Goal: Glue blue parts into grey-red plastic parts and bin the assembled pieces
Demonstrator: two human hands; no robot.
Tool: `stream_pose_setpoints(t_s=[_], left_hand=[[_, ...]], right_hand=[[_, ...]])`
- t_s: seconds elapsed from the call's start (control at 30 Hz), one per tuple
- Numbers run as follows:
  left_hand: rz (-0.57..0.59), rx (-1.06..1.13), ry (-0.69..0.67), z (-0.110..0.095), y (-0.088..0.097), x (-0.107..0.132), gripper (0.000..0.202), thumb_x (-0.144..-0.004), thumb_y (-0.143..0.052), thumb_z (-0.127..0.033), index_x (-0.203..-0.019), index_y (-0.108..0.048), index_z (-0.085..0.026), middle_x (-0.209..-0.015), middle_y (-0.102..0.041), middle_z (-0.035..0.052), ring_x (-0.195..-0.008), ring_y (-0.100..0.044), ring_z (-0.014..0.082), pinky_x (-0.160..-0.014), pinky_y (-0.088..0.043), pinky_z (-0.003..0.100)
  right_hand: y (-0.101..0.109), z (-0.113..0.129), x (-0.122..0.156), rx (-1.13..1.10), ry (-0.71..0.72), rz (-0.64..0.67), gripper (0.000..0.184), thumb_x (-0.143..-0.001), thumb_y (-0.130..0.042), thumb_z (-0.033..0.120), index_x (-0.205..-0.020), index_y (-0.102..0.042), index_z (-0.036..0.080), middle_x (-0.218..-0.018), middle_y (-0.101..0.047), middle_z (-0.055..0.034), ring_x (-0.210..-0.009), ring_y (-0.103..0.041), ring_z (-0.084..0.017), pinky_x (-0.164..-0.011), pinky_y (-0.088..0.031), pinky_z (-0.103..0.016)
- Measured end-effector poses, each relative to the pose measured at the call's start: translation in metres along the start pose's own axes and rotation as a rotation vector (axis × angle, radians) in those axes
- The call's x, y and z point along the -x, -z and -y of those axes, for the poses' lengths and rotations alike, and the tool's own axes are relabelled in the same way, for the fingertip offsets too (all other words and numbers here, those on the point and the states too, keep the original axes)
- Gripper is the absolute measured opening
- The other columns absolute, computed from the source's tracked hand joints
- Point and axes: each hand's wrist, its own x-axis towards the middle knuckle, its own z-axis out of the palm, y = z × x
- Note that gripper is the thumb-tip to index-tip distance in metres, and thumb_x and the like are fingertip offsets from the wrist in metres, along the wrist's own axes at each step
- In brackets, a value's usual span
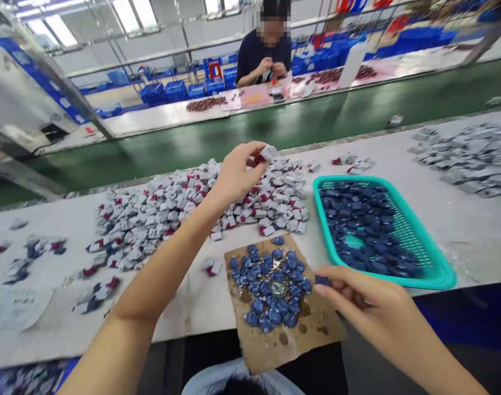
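My left hand (238,173) reaches over a large pile of small white-and-red pieces (164,206), pinching one white-and-red piece (268,153) between its fingertips. My right hand (359,293) is at the lower right, holding a small dark blue piece (322,280) at the edge of a brown-stained cardboard sheet (250,351). Many dark blue pieces (271,291) lie heaped on that sheet, around a round metallic part (277,288). A teal plastic basket (325,230), full of similar blue pieces, sits just beyond my right hand.
Several loose groups of pieces and a paper sheet lie on the pale work table to the left. A grey pile sits at the far right. Beyond a green conveyor belt, a person (265,57) works at another table, with blue crates behind.
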Motion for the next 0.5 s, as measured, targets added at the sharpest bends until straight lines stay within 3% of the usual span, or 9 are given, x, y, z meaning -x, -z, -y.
stream_pose_setpoints(t_s=[0.1, 0.23, 0.37, 0.5], left_hand=[[-0.04, 0.382, 0.126, 0.003, 0.019, 0.091, 0.03, -0.085, -0.066, -0.019, -0.114, -0.071, -0.017, -0.117, -0.07, 0.009, -0.088, -0.067, 0.0189, -0.058, -0.061, 0.024], [-0.164, 0.622, 0.445, 0.011, 0.021, 0.186, 0.032, -0.076, -0.077, -0.025, -0.107, -0.073, -0.018, -0.105, -0.071, 0.0075, -0.082, -0.066, 0.0176, -0.054, -0.062, 0.023], [-0.244, 0.787, 0.696, 0.017, 0.014, 0.233, 0.035, -0.071, -0.084, -0.026, -0.103, -0.075, -0.017, -0.096, -0.073, 0.0059, -0.082, -0.065, 0.0165, -0.056, -0.062, 0.021], [-0.272, 0.948, 0.797, 0.016, 0.009, 0.251, 0.036, -0.069, -0.089, -0.027, -0.102, -0.077, -0.017, -0.088, -0.074, 0.0032, -0.075, -0.064, 0.0127, -0.056, -0.06, 0.019]], right_hand=[[-0.024, 0.006, 0.009, 0.032, 0.144, 0.123, 0.023, -0.104, -0.054, 0.033, -0.107, -0.073, 0.02, -0.074, -0.071, -0.0012, -0.057, -0.067, -0.012, -0.052, -0.055, -0.017], [-0.036, -0.002, 0.009, 0.17, 0.3, 0.238, 0.028, -0.107, -0.043, 0.021, -0.12, -0.068, 0.018, -0.106, -0.078, -0.0055, -0.089, -0.077, -0.016, -0.074, -0.062, -0.02], [-0.035, -0.008, -0.002, 0.327, 0.373, 0.371, 0.031, -0.109, -0.037, 0.024, -0.119, -0.066, 0.019, -0.106, -0.077, -0.0065, -0.087, -0.076, -0.018, -0.067, -0.06, -0.024], [-0.035, -0.009, -0.015, 0.419, 0.396, 0.545, 0.028, -0.103, -0.04, 0.019, -0.111, -0.067, 0.022, -0.093, -0.076, -0.0048, -0.075, -0.073, -0.018, -0.056, -0.052, -0.025]])
